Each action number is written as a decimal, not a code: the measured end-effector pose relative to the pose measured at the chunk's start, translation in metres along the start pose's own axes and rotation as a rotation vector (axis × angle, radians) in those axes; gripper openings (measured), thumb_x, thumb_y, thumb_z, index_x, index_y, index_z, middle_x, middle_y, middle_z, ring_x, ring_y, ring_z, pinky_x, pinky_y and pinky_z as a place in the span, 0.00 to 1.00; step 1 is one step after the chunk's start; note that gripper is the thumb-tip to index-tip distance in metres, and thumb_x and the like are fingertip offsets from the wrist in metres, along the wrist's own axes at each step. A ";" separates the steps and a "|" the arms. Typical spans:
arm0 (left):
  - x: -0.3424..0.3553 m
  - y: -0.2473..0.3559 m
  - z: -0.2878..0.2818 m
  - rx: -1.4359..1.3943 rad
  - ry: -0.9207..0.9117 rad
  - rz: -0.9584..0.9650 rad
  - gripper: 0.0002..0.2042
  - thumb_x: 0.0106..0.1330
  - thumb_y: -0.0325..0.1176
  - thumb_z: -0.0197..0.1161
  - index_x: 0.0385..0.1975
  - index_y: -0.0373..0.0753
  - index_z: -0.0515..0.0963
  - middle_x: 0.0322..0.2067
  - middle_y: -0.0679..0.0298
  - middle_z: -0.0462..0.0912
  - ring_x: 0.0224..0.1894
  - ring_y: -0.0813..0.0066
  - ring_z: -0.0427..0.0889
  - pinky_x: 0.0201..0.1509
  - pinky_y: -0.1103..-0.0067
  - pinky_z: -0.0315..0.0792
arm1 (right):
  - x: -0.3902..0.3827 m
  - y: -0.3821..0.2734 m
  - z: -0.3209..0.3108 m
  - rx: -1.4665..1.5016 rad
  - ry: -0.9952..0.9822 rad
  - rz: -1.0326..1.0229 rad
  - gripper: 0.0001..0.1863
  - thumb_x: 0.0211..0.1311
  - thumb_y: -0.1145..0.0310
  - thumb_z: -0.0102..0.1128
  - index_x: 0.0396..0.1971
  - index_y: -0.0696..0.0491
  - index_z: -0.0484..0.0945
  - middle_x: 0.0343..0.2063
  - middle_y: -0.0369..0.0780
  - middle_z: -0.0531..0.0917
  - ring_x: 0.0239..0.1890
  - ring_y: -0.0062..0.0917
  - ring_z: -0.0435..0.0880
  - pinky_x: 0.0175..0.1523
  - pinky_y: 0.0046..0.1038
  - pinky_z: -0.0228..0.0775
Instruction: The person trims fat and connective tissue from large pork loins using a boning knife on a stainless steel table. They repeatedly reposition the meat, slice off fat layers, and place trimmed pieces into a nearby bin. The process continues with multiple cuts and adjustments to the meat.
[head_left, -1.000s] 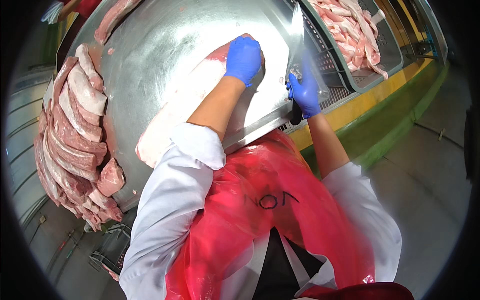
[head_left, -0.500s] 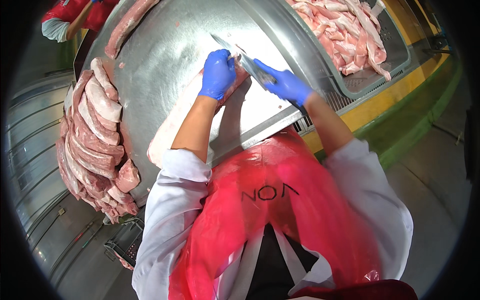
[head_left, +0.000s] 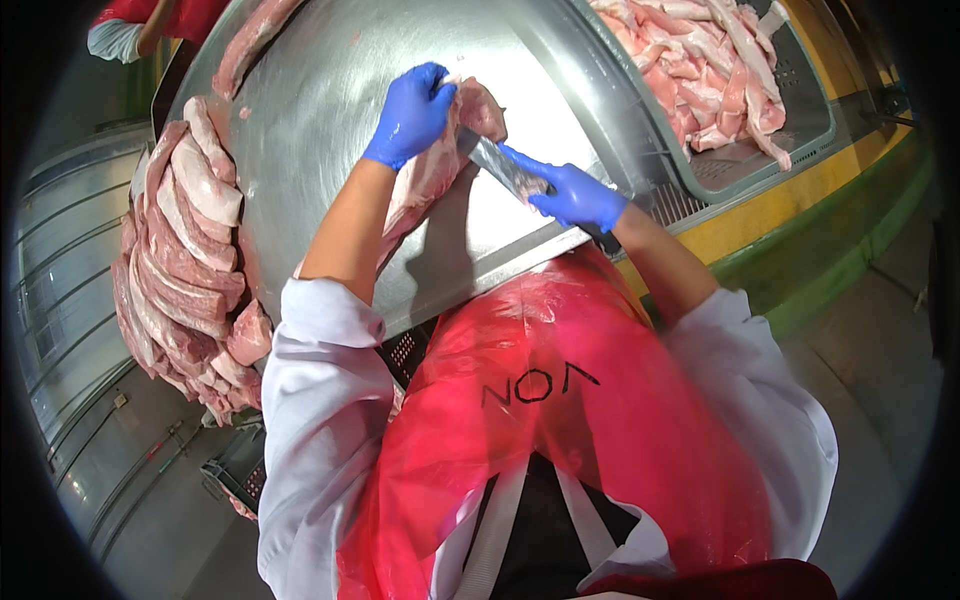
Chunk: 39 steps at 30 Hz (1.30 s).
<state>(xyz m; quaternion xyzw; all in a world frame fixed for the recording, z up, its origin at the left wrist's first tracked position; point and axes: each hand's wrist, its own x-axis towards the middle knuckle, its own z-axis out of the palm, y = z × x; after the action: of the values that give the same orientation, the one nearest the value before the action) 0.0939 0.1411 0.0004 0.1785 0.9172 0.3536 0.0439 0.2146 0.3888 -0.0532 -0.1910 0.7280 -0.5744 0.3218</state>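
Observation:
A long pale-pink piece of meat lies slantwise on the steel tray table, its far end thick and reddish. My left hand, in a blue glove, is closed on the left side of that far end. In my blue-gloved right hand is a knife, its handle mostly hidden in the fingers. The blade points up and left, and its tip meets the right side of the meat just below the thick end. Part of the meat is hidden behind my left forearm.
Several long cuts of meat are piled along the left edge. Another strip lies at the far left of the table. A grey plastic crate at the right holds pale trimmings. A person in red stands at the far left.
My left hand has shifted left and away from me with the meat's end, which has turned to show its reddish face. The knife has drawn back toward me, its tip now lower.

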 end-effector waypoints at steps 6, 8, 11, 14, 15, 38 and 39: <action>0.016 0.026 -0.021 -0.153 -0.039 -0.094 0.10 0.73 0.33 0.60 0.37 0.31 0.79 0.28 0.65 0.82 0.32 0.80 0.78 0.41 0.80 0.73 | 0.079 -0.045 0.007 -0.101 0.051 0.158 0.38 0.70 0.61 0.53 0.77 0.34 0.49 0.32 0.45 0.85 0.26 0.29 0.84 0.36 0.30 0.80; 0.018 0.016 -0.032 -0.191 -0.018 -0.131 0.11 0.72 0.35 0.61 0.37 0.32 0.79 0.29 0.66 0.83 0.33 0.81 0.78 0.41 0.80 0.73 | 0.028 -0.027 0.027 -0.044 -0.065 0.179 0.42 0.68 0.68 0.56 0.78 0.33 0.46 0.41 0.44 0.85 0.27 0.28 0.84 0.40 0.30 0.81; 0.031 0.030 -0.058 -0.243 -0.038 -0.130 0.12 0.73 0.37 0.61 0.36 0.33 0.79 0.29 0.67 0.83 0.33 0.81 0.78 0.41 0.80 0.72 | -0.005 -0.027 0.038 0.083 -0.043 0.068 0.43 0.69 0.69 0.55 0.78 0.31 0.45 0.43 0.43 0.85 0.28 0.28 0.83 0.41 0.30 0.81; 0.040 0.040 -0.064 -0.165 -0.038 -0.222 0.11 0.63 0.36 0.70 0.34 0.35 0.78 0.35 0.57 0.83 0.38 0.63 0.82 0.44 0.68 0.76 | 0.064 -0.024 0.047 -0.082 0.056 0.088 0.39 0.71 0.62 0.50 0.78 0.32 0.45 0.32 0.46 0.84 0.26 0.32 0.83 0.39 0.31 0.80; 0.038 0.041 -0.071 -0.177 -0.012 -0.167 0.10 0.64 0.35 0.68 0.34 0.34 0.78 0.34 0.58 0.83 0.36 0.64 0.82 0.42 0.69 0.76 | 0.078 -0.035 0.049 -0.065 0.073 0.089 0.38 0.71 0.60 0.49 0.78 0.32 0.44 0.31 0.47 0.83 0.26 0.33 0.83 0.39 0.32 0.80; -0.220 -0.075 -0.060 0.519 -0.007 -0.245 0.55 0.42 0.47 0.79 0.71 0.33 0.56 0.63 0.44 0.68 0.64 0.46 0.69 0.69 0.59 0.62 | 0.066 -0.011 0.062 -0.077 0.543 0.165 0.42 0.67 0.66 0.53 0.78 0.33 0.45 0.36 0.58 0.85 0.34 0.48 0.88 0.44 0.42 0.79; -0.217 -0.074 -0.063 0.500 -0.018 -0.251 0.55 0.42 0.47 0.79 0.71 0.33 0.57 0.62 0.44 0.69 0.63 0.45 0.70 0.68 0.59 0.63 | 0.050 -0.006 0.082 -0.062 0.539 0.196 0.42 0.67 0.66 0.53 0.78 0.33 0.45 0.37 0.59 0.85 0.35 0.49 0.88 0.45 0.42 0.79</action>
<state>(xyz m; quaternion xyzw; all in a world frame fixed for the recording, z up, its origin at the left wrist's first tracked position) 0.2609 -0.0274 -0.0112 0.0719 0.9904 0.1066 0.0503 0.2344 0.2969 -0.0707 0.0300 0.8195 -0.5482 0.1644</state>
